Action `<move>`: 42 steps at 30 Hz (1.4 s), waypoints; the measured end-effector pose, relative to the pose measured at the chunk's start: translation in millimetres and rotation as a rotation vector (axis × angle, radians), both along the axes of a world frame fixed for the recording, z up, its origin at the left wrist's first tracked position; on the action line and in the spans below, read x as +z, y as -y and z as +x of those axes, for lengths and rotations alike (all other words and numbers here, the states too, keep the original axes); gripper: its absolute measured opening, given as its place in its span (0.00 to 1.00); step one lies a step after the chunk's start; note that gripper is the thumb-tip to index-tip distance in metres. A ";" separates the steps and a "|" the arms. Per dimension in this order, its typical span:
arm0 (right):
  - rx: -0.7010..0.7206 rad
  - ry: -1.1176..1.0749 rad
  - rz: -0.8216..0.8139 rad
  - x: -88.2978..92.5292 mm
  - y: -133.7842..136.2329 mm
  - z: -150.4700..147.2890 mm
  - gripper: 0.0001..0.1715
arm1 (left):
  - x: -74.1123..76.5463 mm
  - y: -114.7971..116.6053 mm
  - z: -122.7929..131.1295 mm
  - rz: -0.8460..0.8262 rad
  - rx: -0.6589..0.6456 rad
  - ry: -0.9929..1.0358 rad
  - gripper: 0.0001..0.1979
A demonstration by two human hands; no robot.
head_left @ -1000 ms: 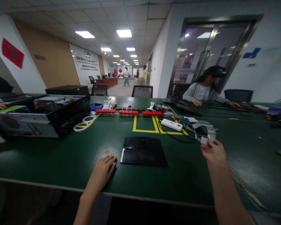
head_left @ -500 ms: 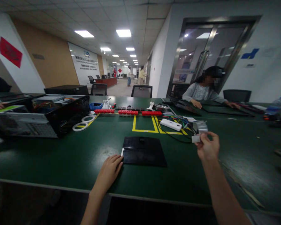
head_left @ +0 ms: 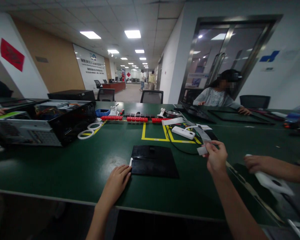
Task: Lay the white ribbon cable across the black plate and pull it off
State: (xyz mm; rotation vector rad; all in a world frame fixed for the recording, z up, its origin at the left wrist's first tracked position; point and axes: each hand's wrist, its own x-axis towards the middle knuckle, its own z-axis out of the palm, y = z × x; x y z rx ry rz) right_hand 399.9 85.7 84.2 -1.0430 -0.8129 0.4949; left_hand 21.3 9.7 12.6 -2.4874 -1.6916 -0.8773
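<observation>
Head view: unclenched left hand point(head_left: 118, 178) touches black panel point(head_left: 155, 162) while raised right hand point(head_left: 217, 157) pinches clear strip point(head_left: 203, 136)

Panel point(head_left: 154, 162) front and centre on the table point(head_left: 75, 173)!
Computer case point(head_left: 65, 123) out left, rings point(head_left: 86, 138) just to its right, a chair point(head_left: 152, 97) back behind the table.

- Our left hand point(head_left: 118, 181) lies low and palm-down, its left fingers point(head_left: 124, 169) gently curved, side by side, slanting forward and inward.
- Our left forearm point(head_left: 96, 223), bare, runs forward into it from behind.
- Our right hand point(head_left: 218, 156), well apart from the left and farther forward, is pinched, its thumb point(head_left: 208, 147) against bent right fingers point(head_left: 219, 144).
- Our right forearm point(head_left: 232, 200), also bare, stretches behind it, angling outward.
</observation>
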 end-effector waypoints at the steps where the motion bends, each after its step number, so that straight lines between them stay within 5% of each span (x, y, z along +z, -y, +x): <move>1: -0.078 0.011 -0.009 -1.7 -2.1 4.7 0.26 | -0.1 0.1 0.0 -0.006 0.002 -0.005 0.15; 4: -0.171 0.078 -0.008 -4.9 -5.4 16.3 0.25 | -1.5 -0.1 -0.4 -0.007 0.001 -0.011 0.15; 13: -0.166 0.352 0.115 -2.4 1.0 11.2 0.17 | -3.3 -0.4 -0.9 0.037 -0.013 0.017 0.14; 20: 0.376 0.165 0.104 7.8 11.4 -4.4 0.22 | -5.7 -0.9 -2.1 0.053 0.008 0.042 0.15; 24: 0.733 0.145 -0.117 8.0 18.4 -15.5 0.23 | -4.9 -0.4 -3.5 0.075 0.063 0.114 0.17; 29: 1.042 0.414 -0.519 -5.5 17.6 -32.1 0.23 | -3.6 -0.1 -7.9 0.082 0.161 0.223 0.18; 34: 1.079 0.620 -0.654 -19.5 11.3 -41.2 0.22 | -0.1 1.3 -7.9 0.098 0.196 0.253 0.18; 42: 1.044 0.710 -0.629 -24.5 7.9 -43.4 0.21 | 18.1 4.9 36.4 0.078 -0.108 -0.042 0.17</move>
